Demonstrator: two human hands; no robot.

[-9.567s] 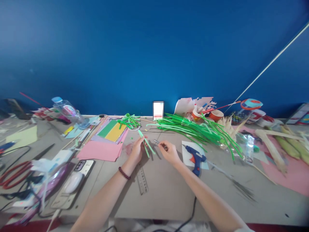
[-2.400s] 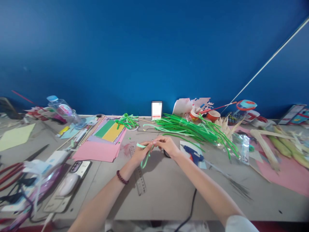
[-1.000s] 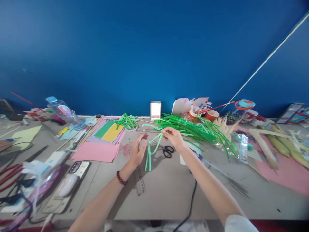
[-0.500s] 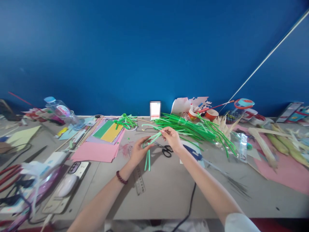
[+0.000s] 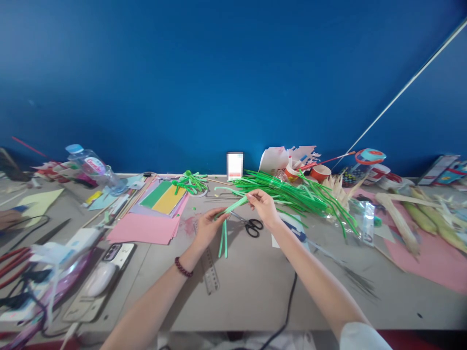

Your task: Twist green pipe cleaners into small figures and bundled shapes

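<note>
Pale green pipe cleaners stretch between my two hands above the table. My left hand is closed on them at one end, and my right hand pinches the other end. Two pale green lengths hang down beside my left fingers. Just below my right hand lie scissors with black handles, their blades partly behind the pipe cleaners. A clear ruler rests under my left wrist. Behind my right hand spreads a large pile of green pipe cleaners.
Pink paper and a small heap of green pieces lie to the left. A phone and a plastic bottle are farther left. Corn husks lie on the right. A black cable crosses the front edge.
My right hand has shifted slightly right and up. The pipe cleaners, earlier spread apart in a loop, now lie close together and straighter. Another person's hand has appeared at the far left.
</note>
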